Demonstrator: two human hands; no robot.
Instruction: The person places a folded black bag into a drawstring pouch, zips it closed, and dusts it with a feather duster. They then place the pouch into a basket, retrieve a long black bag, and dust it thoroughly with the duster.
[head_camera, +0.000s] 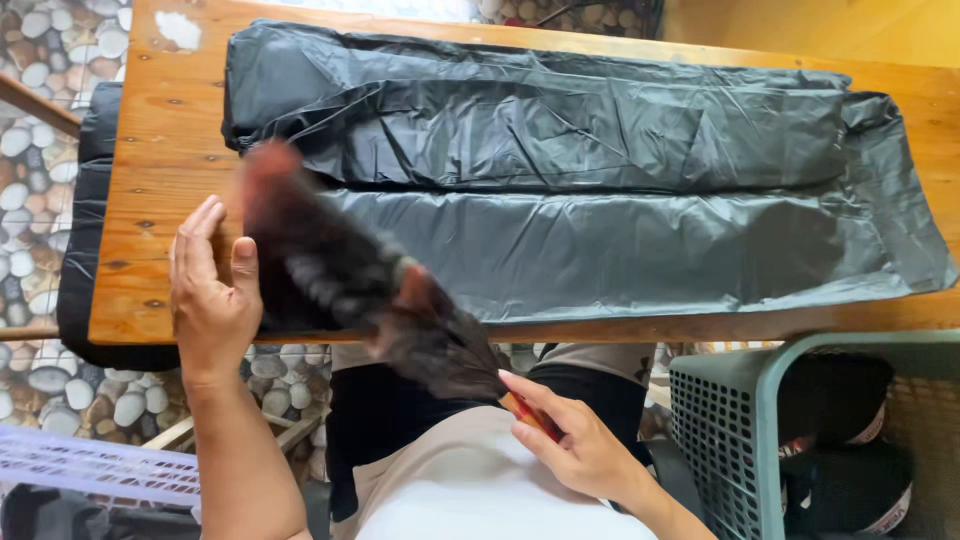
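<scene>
Head view: right hand (575, 440) pinches the handle of a dark feather duster (350, 280), whose long axis slants up-left over the wooden table's (160, 150) near edge; left hand (210, 290) rests open beside it; black plastic bags (600, 190) lie beyond.

I get bright, even daylight, soft shadows under the table (150, 300). Sheen on the black plastic sheet (600, 200). Heavy motion blur on the feather duster (350, 280); rest sharp, edges slightly bowed.

A single head-worn camera looks steeply down, close over the wooden table's (160, 130) near edge and the person's lap.
</scene>
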